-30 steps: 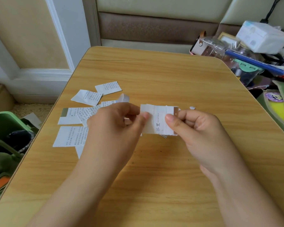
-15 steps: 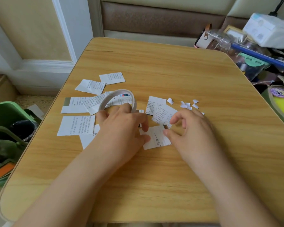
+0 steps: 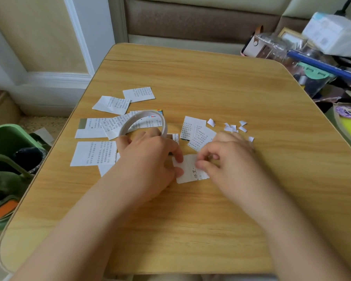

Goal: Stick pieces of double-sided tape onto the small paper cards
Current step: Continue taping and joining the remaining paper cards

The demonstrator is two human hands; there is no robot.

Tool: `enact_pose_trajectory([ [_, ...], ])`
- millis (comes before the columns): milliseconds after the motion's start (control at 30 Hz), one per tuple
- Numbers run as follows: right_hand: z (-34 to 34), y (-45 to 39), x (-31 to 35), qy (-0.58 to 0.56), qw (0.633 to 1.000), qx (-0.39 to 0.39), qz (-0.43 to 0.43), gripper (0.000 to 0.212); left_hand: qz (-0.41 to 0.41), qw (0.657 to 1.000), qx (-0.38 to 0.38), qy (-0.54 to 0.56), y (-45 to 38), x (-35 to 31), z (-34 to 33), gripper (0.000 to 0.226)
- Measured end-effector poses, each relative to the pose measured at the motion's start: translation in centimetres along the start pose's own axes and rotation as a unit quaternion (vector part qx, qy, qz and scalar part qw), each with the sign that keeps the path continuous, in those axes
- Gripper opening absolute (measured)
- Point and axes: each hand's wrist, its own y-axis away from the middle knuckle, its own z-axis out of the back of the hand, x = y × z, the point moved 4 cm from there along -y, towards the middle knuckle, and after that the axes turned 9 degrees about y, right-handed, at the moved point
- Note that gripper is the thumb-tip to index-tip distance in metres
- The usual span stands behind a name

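One wooden table (image 3: 190, 82), pale grain, rounded corners, a thin seam across the far end. Behind it a padded brown and cream bench back (image 3: 201, 19); to the left a cream wall panel with white moulding (image 3: 49, 74). One green bin (image 3: 10, 138) on the floor at the left edge, dark liner inside. A heap of clutter (image 3: 316, 57) off the right edge: clear plastic, a blue bar, a white packet on top.

Two bare forearms reaching in from the near edge. Left hand (image 3: 150, 159) curled, palm down, pinning the left edge of one small paper card (image 3: 187, 176) with thumb and forefinger; one white ring of double-sided tape (image 3: 144, 122) looped around the back of the same hand, standing up over the printed cards. Right hand (image 3: 229, 157) curled, fingertips bunched and pressing on the card's right part; cannot tell whether anything sits pinched between them. Card flat on the table, near the middle, between the two hands, a few handwritten characters showing.

About six printed paper cards (image 3: 93, 153) spread to the left of the hands, some overlapping. Two more printed cards (image 3: 195, 128) just beyond the right hand, overlapping. Roughly six tiny white scraps (image 3: 232, 127) scattered beyond the right hand's knuckles.
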Motion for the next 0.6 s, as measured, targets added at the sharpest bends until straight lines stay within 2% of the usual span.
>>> enact_pose_trajectory([
  [100, -0.5, -0.2, 1.1, 0.019, 0.999, 0.022, 0.032, 0.007, 0.002, 1.0, -0.003, -0.005, 0.0, -0.1, 0.1, 0.016],
  [267, 0.7, -0.4, -0.9, 0.022, 0.999, 0.026, -0.03, 0.021, 0.008, 1.0, -0.001, -0.007, -0.1, 0.1, -0.1, 0.017],
  [433, -0.7, -0.6, 2.0, 0.033, 0.997, 0.036, 0.056, 0.007, 0.006, 1.0, -0.005, -0.008, -0.1, -0.1, 0.0, 0.018],
  [600, 0.7, -0.5, -0.6, -0.014, 0.999, 0.049, -0.009, 0.02, 0.012, 1.0, 0.002, -0.009, -0.2, 0.1, -0.1, 0.017],
])
